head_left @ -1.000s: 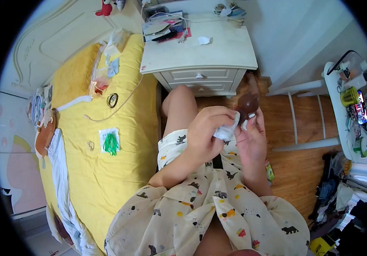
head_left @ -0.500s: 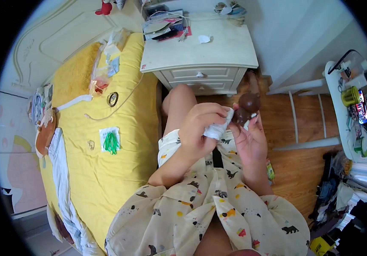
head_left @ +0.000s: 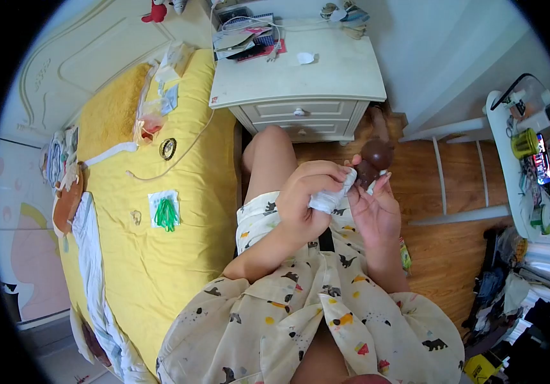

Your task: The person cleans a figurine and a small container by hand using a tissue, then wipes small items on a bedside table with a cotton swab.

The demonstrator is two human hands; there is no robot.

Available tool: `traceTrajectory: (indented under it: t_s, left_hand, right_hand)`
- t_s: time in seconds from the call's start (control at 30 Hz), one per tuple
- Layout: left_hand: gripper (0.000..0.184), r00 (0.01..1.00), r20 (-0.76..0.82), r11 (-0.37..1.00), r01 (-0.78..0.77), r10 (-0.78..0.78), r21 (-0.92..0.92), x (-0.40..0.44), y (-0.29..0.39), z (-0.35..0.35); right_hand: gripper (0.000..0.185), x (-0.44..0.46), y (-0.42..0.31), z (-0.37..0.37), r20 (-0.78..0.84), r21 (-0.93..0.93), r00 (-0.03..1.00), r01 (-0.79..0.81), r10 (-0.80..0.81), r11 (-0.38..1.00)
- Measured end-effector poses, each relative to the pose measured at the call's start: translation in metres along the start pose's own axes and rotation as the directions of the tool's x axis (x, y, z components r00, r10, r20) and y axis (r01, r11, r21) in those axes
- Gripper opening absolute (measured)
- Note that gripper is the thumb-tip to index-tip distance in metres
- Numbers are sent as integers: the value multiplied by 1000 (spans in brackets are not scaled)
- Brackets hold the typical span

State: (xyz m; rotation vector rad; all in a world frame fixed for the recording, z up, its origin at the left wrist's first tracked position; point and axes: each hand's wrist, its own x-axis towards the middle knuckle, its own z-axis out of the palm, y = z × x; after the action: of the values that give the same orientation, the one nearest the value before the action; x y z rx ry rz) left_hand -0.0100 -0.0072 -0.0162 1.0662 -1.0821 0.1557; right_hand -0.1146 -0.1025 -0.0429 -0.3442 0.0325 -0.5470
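Over my lap, my right hand [head_left: 378, 214] grips a glossy dark brown gourd-shaped object [head_left: 377, 154] with two rounded lobes. Its larger lobe sticks out beyond the fingers, and the smaller one sits among them. A crumpled white cloth [head_left: 331, 200] is bunched in my closed left hand [head_left: 303, 195]. The cloth's edge meets the brown object's lower lobe at the left. Small white bits show by the right fingertips; I cannot make out whether they are nails or something held.
At the left is a bed with a yellow sheet [head_left: 204, 211], holding a packet of green strips [head_left: 166, 212], a black ring [head_left: 168, 149] and a cable. Ahead stands a white nightstand [head_left: 313, 77]. A white table [head_left: 497, 160] with a phone [head_left: 542, 168] is at the right.
My left hand and the cloth have shifted slightly to the right, closer against the brown object. The brown object has moved a little to the right.
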Motion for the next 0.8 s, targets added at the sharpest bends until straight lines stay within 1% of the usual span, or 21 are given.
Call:
traceTrajectory:
  t_s: [0.07, 0.17, 0.2, 0.3, 0.37, 0.4, 0.5, 0.6, 0.7, 0.77, 0.8]
  left_hand:
    - [34, 1000, 28, 1000, -7, 6, 30, -1, -2, 2]
    - [34, 996, 87, 997, -31, 25, 70, -1, -1, 2]
    - [34, 993, 111, 996, -40, 31, 80, -1, -1, 2]
    - [33, 996, 93, 999, -16, 12, 43, -3, 1, 2]
    - [33, 1000, 27, 1000, 0, -1, 2, -1, 4, 2]
    - [33, 1000, -6, 1000, 8, -8, -17, 1, 5, 3]
    - [30, 1000, -18, 999, 5, -4, 53, 1, 6, 7]
    - [28, 994, 111, 995, 3, -14, 102, 1, 10, 4]
    - [28, 990, 97, 995, 103, -102, -4, 0, 16, -2]
    - [30, 999, 38, 1000, 29, -29, 6, 3, 18, -2]
    - [31, 1000, 9, 1000, -10, 10, 14, 6, 18, -3]
  right_hand:
    - [47, 2, 1, 3, 36, -12, 999, 4, -4, 1000]
    - [47, 2, 1, 5, 38, -66, 999, 28, -25, 997]
    - [45, 3, 0, 5, 32, -47, 999, 27, -26, 999]
    - [43, 2, -1, 3, 14, -6, 1000, 16, -16, 1000]
    - [45, 1, 1, 3, 12, 10, 1000, -7, 7, 1000]
    - [46, 1, 2, 4, 1, -11, 1000, -2, 2, 1000]
    - [46, 2, 5, 8, -17, -59, 1000, 19, -20, 998]
    - [46, 2, 6, 6, 1, -75, 999, 48, -48, 996]
    - [45, 3, 5, 4, 51, -88, 998, 45, -40, 995]
    - [45, 2, 7, 5, 88, -108, 996, 42, -33, 993]
    - [46, 2, 7, 5, 82, -115, 996, 41, -32, 992]
